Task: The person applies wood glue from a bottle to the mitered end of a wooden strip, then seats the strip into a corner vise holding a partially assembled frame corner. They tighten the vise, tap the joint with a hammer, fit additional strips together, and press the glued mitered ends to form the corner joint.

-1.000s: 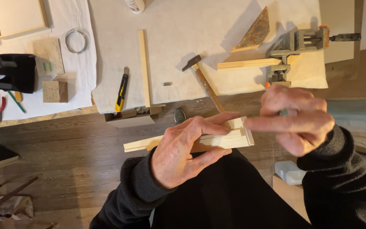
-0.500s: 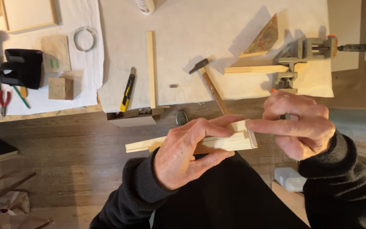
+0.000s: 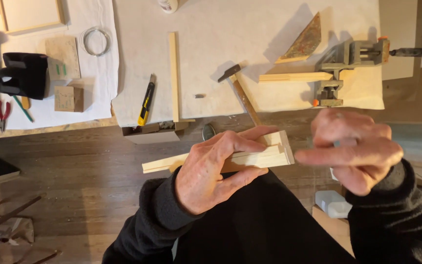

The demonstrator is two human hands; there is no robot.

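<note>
Left hand clamps the pale grooved wooden moulding strip, long axis left-right; right hand, loosely curled and empty, points just beside its right end.

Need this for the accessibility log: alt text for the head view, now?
A person's left hand holds a pale wooden moulding strip over their lap, while the right hand hovers by its mitred end, forefinger extended. Beyond lie a hammer, a yellow utility knife and a small vise.
</note>
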